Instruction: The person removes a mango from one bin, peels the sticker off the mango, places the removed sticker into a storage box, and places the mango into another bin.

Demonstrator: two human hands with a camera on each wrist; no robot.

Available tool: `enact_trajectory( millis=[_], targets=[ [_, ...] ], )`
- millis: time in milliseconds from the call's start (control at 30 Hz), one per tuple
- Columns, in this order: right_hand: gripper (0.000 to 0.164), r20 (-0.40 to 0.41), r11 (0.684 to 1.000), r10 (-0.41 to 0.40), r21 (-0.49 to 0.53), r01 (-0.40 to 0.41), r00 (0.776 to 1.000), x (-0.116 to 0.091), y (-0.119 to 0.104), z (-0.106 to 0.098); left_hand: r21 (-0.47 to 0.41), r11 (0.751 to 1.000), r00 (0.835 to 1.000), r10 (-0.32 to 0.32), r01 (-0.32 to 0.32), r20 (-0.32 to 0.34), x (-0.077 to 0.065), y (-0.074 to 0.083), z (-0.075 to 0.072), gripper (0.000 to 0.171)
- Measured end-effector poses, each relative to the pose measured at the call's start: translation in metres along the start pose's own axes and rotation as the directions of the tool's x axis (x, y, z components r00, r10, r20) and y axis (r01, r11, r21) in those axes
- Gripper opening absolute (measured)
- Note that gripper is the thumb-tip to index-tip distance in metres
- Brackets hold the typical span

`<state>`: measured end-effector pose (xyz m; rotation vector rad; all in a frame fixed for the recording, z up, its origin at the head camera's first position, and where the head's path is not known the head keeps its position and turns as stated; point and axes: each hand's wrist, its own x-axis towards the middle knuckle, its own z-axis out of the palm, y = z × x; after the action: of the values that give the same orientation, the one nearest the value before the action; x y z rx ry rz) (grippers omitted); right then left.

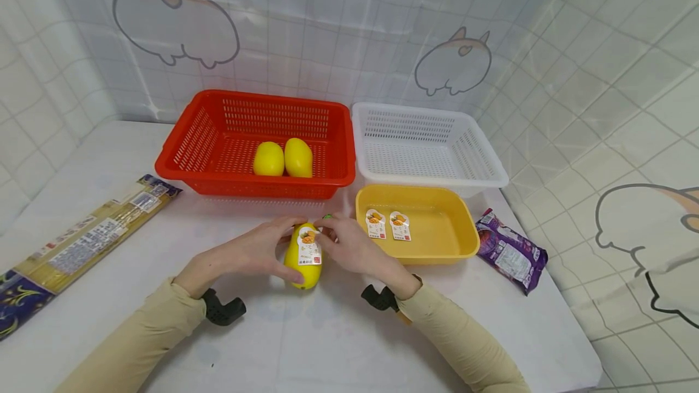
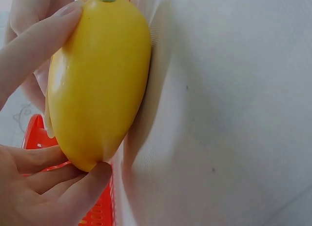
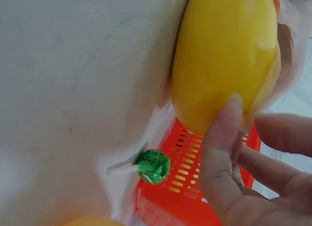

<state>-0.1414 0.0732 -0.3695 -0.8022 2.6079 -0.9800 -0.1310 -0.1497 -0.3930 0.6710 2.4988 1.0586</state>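
A yellow mango point(image 1: 313, 276) lies on the table below the red basket, with a white sticker point(image 1: 309, 250) printed with mango pictures on its upper face. My left hand point(image 1: 261, 248) grips the mango from the left, its thumb near the stem end and its fingers at the far end, as the left wrist view shows. From the right, my right hand point(image 1: 352, 247) pinches at the sticker's upper edge, its thumb point(image 3: 225, 126) touching the mango skin. One sticker edge point(image 2: 48, 121) stands slightly off the fruit. The exact contact under the right fingertips is partly hidden.
Two mangoes point(image 1: 284, 158) sit in the red basket point(image 1: 253, 185). Right of it stand a white basket point(image 1: 431, 184) and a yellow tray point(image 1: 415, 251) holding two stickers point(image 1: 388, 225). A green-wrapped lollipop point(image 3: 154, 166), a noodle pack point(image 1: 82, 247) and a purple packet point(image 1: 510, 252) lie around.
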Motion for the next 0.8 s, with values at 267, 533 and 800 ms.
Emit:
enact_trajectory(
  millis=[267, 533, 800],
  targets=[
    [0.031, -0.064, 0.998, 0.016, 0.059, -0.012, 0.998, 0.0012, -0.0007, 0.0047, -0.01, 1.0, 1.0, -0.019, 0.019, 0.005, -0.0011, 0.0019, -0.0008, 0.109],
    [0.026, -0.111, 0.993, 0.018, 0.12, -0.005, 0.994, 0.0007, -0.0016, 0.006, -0.014, 1.0, 1.0, -0.015, 0.016, 0.006, -0.0004, 0.0025, -0.0005, 0.11],
    [0.024, -0.134, 0.991, 0.01, 0.135, 0.009, 0.991, 0.0001, -0.0041, 0.0047, -0.009, 1.0, 1.0, -0.016, 0.016, 0.005, 0.0003, 0.0022, -0.0001, 0.112]
  ],
)
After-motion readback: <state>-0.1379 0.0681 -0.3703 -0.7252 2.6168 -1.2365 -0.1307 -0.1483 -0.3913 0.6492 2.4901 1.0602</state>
